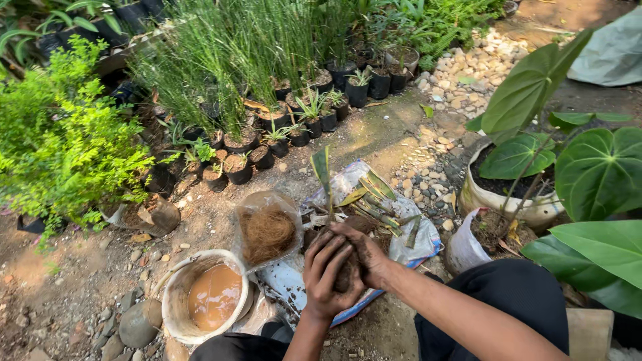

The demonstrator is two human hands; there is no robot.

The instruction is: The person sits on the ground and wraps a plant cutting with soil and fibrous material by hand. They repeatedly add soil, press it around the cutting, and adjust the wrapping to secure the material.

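Watching the head view, the only one I have. Both hands are closed around a dark root ball (pixel 348 267) near centre frame. Left hand (pixel 326 274) wraps the near-left side, fingers curled and pressed together against the soil. Right hand (pixel 371 257) cups the far-right side, fingers curved tight over the top. I read that as squeezing the clump so it keeps its shape. A thin green shoot (pixel 322 175) stands up out of it, roughly upright, which is probably why the grip stays low on the soil.

The ball is held just above a plastic sheet (pixel 414 251) spread on the ground; I'd guess the sheet is there to catch loose soil. Cut leaf strips (pixel 374 200) lie on it, just beyond the hands.

Left of the hands, a clear bag of brown coconut fibre (pixel 267 230) sits open. Nearer and further left, a white bucket (pixel 175 301) holds muddy brown water. Both seem to be within arm's reach, so I assume they're working supplies.

Far side: rows of small black pots (pixel 267 144) with seedlings and tall grassy plants. Right: a big-leaved plant (pixel 598 174) in a white grow bag (pixel 481 197), with a smaller bag (pixel 461 251) beside it. Dark trousers (pixel 521 294) show at the near edge.
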